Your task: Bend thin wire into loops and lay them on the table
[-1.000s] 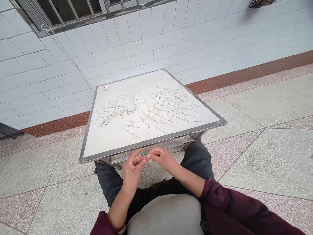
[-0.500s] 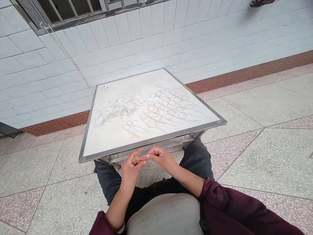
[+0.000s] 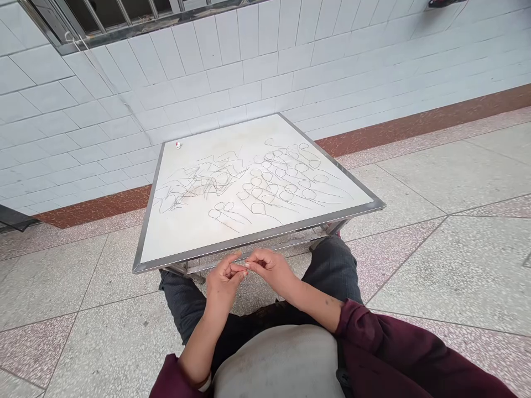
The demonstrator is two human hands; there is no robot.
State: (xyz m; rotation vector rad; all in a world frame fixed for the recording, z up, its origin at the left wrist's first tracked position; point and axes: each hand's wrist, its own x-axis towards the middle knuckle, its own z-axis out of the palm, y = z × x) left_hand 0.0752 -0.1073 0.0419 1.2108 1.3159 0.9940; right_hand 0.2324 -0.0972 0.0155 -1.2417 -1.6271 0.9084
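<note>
My left hand and my right hand meet just in front of the table's near edge, above my lap. Both are closed in a pinch, fingertips almost touching. A thin dark wire is held between them, mostly hidden by the fingers. On the right half of the white tabletop lie many looped wires, each with a round loop and a straight tail. To the left is a loose tangle of wavy, unlooped wires.
The square table has a grey metal rim and stands against a white tiled wall. A small red-and-white object sits at its far left corner. My knees are by the near edge, over a speckled floor.
My right hand has shifted very slightly left, closer over the left fingertips. Both hands keep their pinch, and the wires on the table lie as before.
</note>
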